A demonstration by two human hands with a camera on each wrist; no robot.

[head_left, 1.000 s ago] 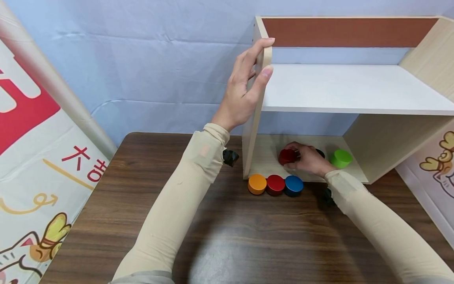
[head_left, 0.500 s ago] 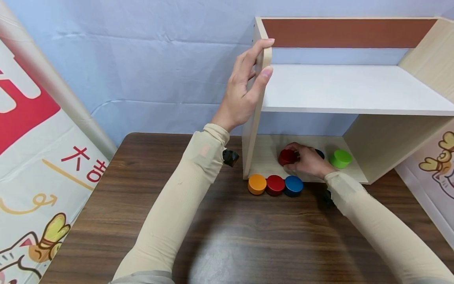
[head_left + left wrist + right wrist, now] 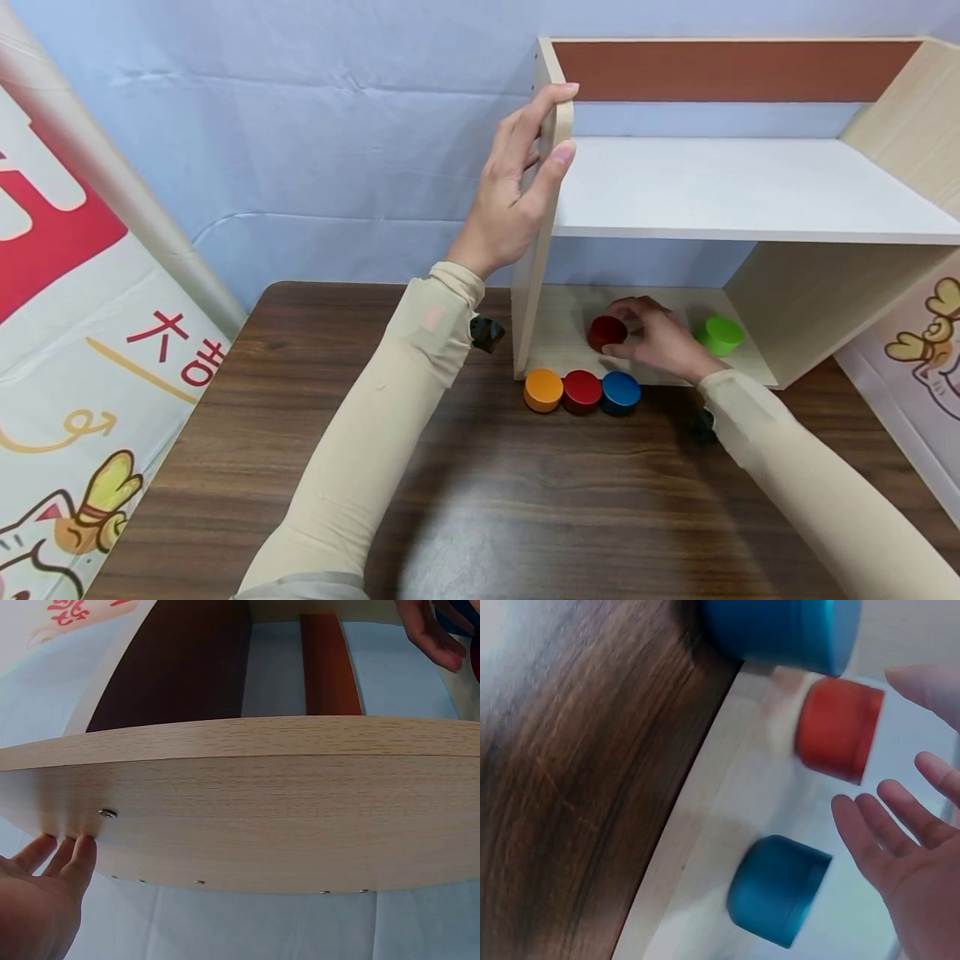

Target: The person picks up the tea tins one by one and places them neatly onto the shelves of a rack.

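Inside the shelf unit's (image 3: 750,187) lower compartment, the right hand (image 3: 660,337) hovers with fingers spread and loose, gripping nothing; the red cylinder (image 3: 606,331) stands free on the compartment floor just off its fingertips, toward the left wall. A blue cylinder (image 3: 778,889) sits behind the hand, mostly hidden from the head view, and a green cylinder (image 3: 720,334) stands near the right wall. The left hand (image 3: 517,187) clasps the front edge of the left side panel near its top, thumb on the inner face. Three cylinders in orange (image 3: 543,389), red (image 3: 582,391) and blue (image 3: 621,392) lie in a row on the table (image 3: 480,500) at the shelf's front edge, so the work looks perhaps half done.
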